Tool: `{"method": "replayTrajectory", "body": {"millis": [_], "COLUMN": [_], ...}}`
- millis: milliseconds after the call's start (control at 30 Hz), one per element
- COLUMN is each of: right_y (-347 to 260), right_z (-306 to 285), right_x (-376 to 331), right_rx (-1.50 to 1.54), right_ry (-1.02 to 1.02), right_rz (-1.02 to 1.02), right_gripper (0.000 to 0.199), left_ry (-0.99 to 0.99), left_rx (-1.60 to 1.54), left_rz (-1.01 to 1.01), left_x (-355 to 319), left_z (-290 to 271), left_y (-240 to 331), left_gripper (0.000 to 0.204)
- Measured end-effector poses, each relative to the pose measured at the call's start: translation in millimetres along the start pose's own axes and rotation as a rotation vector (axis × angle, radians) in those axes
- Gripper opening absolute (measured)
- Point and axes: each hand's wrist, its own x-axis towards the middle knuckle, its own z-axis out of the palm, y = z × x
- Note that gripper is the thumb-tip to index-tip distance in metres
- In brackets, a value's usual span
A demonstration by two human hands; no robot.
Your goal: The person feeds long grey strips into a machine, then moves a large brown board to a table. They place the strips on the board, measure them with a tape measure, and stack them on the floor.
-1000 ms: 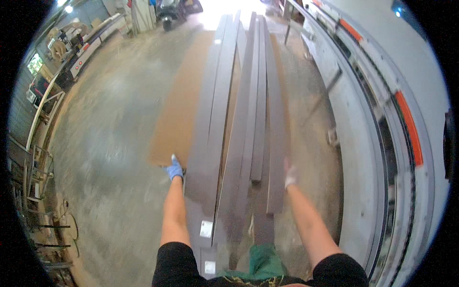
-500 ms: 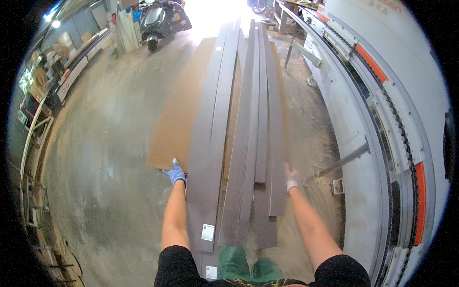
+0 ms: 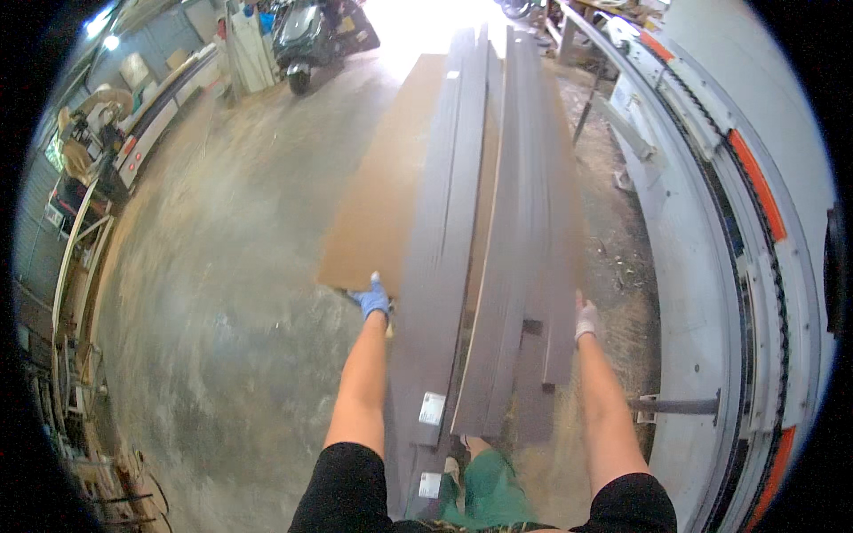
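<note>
A wide brown board (image 3: 378, 204) lies flat under several long grey-brown planks, which run away from me toward the bright doorway. Two planks on the left side (image 3: 435, 258) carry white labels (image 3: 433, 408) near their close ends; a looser group of planks (image 3: 506, 258) lies to the right, ends staggered. My left hand (image 3: 373, 299), in a blue glove, grips the board's near edge, thumb on top. At the load's right side, my right hand (image 3: 586, 320), in a pale glove, is closed at the board's edge, its fingers partly hidden. Whatever supports the board is out of sight.
Along the right runs a long grey machine (image 3: 702, 266) with a chain and orange strips; a metal bar (image 3: 675, 406) juts from it. A parked scooter (image 3: 306, 44) stands far left. A workbench (image 3: 164, 98) and metal frames line the left wall. Concrete floor (image 3: 204, 293) lies between.
The planks and board, with both hands on them, have shifted right in the picture. The machine's parts have slid nearer along my right side. My grip looks the same.
</note>
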Motion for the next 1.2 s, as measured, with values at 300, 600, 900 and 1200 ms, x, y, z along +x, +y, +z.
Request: {"method": "replayTrajectory", "body": {"millis": [300, 600, 900, 1200], "right_y": [31.0, -174.5, -358.9, -325.9], "right_z": [26.1, -3.9, 133.6, 192.4], "right_x": [123.4, -8.8, -69.1, -145.8], "right_rx": [0.223, -0.304, -0.684, -0.554], "right_ry": [-0.114, 0.574, 0.178, 0.134], "right_rz": [0.061, -0.43, -0.051, -0.317], "right_gripper": [0.056, 0.037, 0.069, 0.066], "left_ry": [-0.093, 0.229, 0.212, -0.398], "left_rx": [0.288, 1.077, 0.754, 0.764], "left_rz": [-0.576, -1.025, -0.615, -0.113], "left_x": [-38.2, -98.5, 184.6, 428.8], "left_z": [-94.6, -534.4, -442.8, -79.5], "left_y": [15.2, -6.7, 103.6, 244.3], "left_gripper": [0.107, 0.086, 0.09, 0.101]}}
